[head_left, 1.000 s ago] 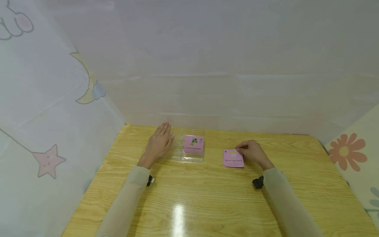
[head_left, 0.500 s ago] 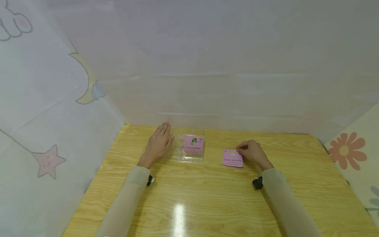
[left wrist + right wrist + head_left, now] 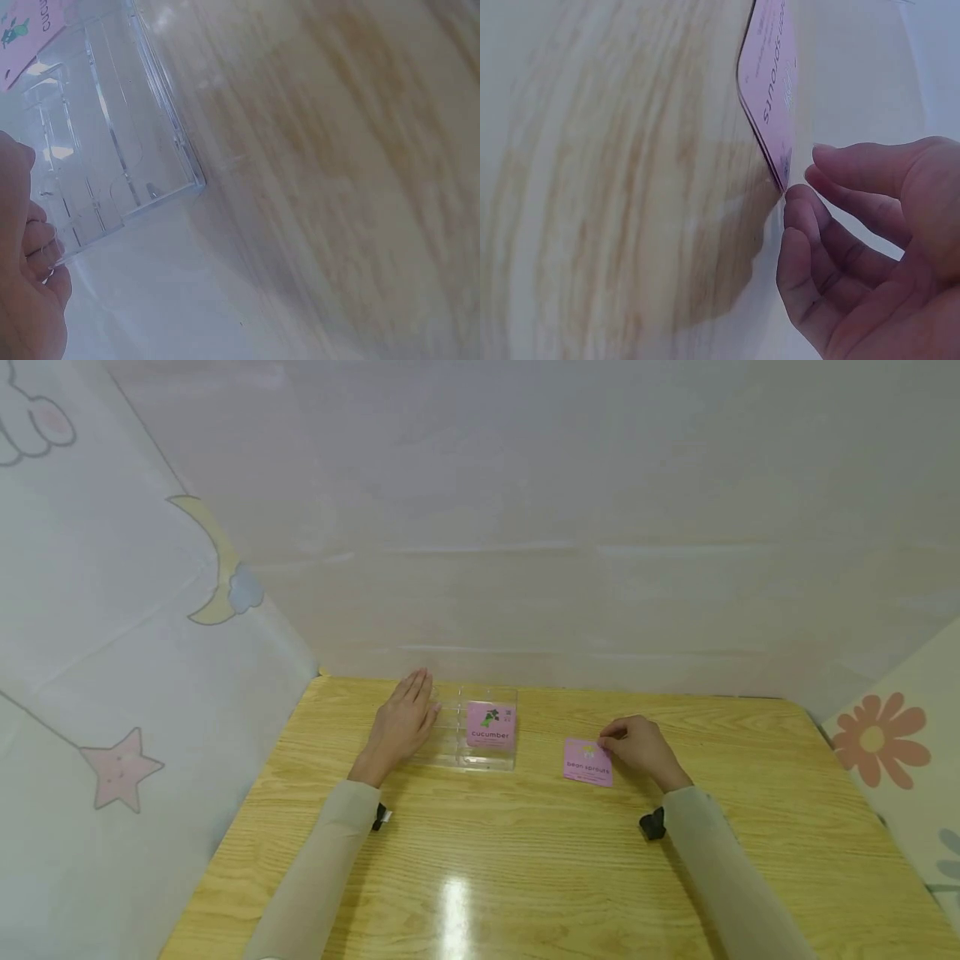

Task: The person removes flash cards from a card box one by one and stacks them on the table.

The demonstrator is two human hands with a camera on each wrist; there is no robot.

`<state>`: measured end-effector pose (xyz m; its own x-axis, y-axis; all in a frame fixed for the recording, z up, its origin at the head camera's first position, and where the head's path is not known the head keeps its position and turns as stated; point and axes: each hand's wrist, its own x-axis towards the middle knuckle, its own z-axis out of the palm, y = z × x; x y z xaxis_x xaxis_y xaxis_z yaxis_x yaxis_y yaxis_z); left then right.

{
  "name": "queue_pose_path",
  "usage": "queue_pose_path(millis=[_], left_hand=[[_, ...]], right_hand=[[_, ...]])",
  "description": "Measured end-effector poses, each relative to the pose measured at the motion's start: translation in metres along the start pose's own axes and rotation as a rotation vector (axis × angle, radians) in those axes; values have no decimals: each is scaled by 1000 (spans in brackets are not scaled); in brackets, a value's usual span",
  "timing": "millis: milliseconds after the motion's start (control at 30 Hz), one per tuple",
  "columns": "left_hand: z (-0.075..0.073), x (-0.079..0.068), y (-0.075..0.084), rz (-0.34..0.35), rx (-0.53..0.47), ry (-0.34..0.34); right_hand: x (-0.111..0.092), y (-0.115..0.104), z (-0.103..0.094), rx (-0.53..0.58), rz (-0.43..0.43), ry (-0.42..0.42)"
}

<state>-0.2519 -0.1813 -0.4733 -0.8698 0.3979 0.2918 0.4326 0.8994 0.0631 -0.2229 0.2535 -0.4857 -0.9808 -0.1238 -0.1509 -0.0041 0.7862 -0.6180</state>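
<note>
A clear plastic divided box sits near the table's back edge, with a pink "cucumber" card in its right part. My left hand rests along the box's left side, fingers straight and together, thumb over the edge. In the left wrist view, the fingertips lie at the corner of the box. To the right, my right hand holds a pink "bean sprouts" card by its upper right corner with curled fingers. The right wrist view shows the card edge-on, a second thin layer along its edge.
The wood-grain table meets a pale cloth wall just behind the box. Side walls carry a moon, a star and a flower. Dark wrist straps hang beneath both cuffs.
The bean sprouts card has turned slightly and shifted a little to the left at my right fingertips. My left hand and the box have stayed put.
</note>
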Motion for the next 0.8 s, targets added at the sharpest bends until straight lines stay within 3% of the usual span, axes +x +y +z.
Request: queue_pose_path(millis=[800], left_hand=[[1,-1,0,8,6,8]], right_hand=[[-3,-14,-9,39,-32,18]])
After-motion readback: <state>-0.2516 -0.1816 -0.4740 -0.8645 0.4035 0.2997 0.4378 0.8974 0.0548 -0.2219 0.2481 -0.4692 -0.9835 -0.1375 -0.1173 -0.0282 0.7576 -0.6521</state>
